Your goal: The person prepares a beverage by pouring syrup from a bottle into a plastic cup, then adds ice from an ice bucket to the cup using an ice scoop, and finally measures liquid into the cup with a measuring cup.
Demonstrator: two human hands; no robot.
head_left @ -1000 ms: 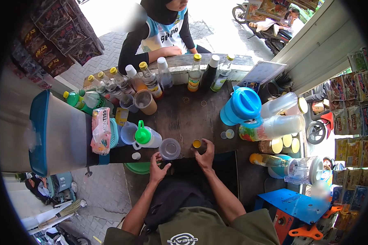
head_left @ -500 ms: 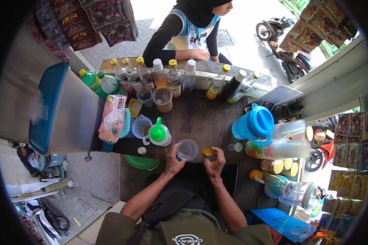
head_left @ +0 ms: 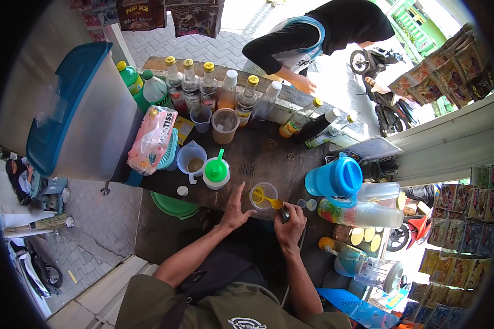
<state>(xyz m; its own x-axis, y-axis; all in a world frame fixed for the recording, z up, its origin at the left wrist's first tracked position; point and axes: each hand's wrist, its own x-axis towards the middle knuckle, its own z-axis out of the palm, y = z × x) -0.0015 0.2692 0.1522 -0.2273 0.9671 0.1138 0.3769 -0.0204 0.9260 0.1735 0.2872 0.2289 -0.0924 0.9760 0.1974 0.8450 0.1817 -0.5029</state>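
A clear plastic cup (head_left: pixel 273 190) stands near the front edge of the dark wooden counter. My right hand (head_left: pixel 292 226) grips a small dark measuring cup (head_left: pixel 285 213), tipped over the clear cup's right side. Yellow-orange syrup (head_left: pixel 262 196) runs from its lip into the clear cup. On the left, my left hand (head_left: pixel 236 213) is open, its fingers stretched out and its thumb close to the clear cup's lower side. Beyond it stands a white squeeze bottle with a green lid (head_left: pixel 216 171), next to a clear measuring jug (head_left: pixel 192 157).
Syrup bottles (head_left: pixel 208 88) line the counter's back edge, with a brown-filled cup (head_left: pixel 225 126) before them. A blue pitcher (head_left: pixel 335 178) and stacked plastic cups (head_left: pixel 362 214) stand right. A tissue pack (head_left: pixel 152 140) lies left. A person in black sleeves (head_left: pixel 313 44) leans beyond the counter.
My right hand has tipped the measuring cup over the clear cup, and syrup now flows. My left hand has let go of the clear cup. The person opposite has bent over to the right.
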